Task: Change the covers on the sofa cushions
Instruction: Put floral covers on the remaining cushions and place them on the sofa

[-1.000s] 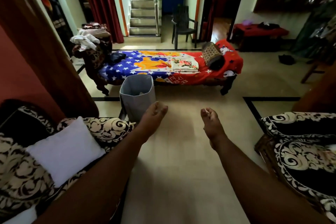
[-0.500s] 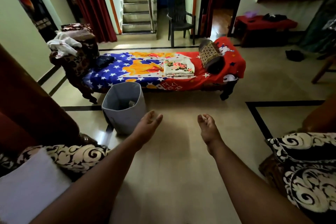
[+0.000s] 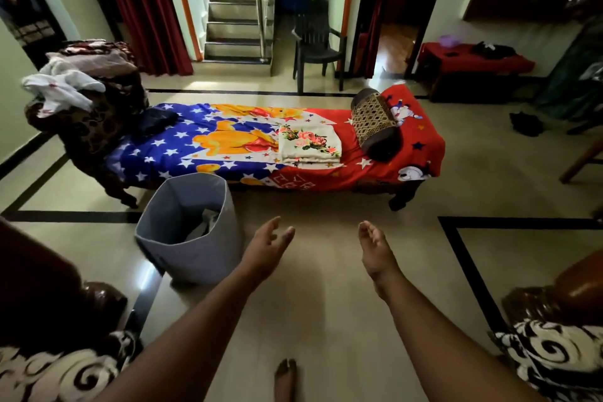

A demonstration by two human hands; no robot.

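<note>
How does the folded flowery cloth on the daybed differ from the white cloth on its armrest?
The flowery cloth is folded flat in a neat stack; the white cloth lies crumpled in a loose heap. The flowery cloth is cream with pink roses; the white cloth looks nearly plain. Both rest on the daybed, untouched by either hand.

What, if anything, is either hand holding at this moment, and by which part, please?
Nothing is held. The left hand and the right hand are both open and empty, stretched out above the bare floor beside the grey bin.

Open tiled floor [image 3: 313, 313] runs ahead toward the long cartoon-sheeted daybed [image 3: 248, 143]; a grey fabric bin [image 3: 192, 232] blocks the daybed's front-left corner.
</note>
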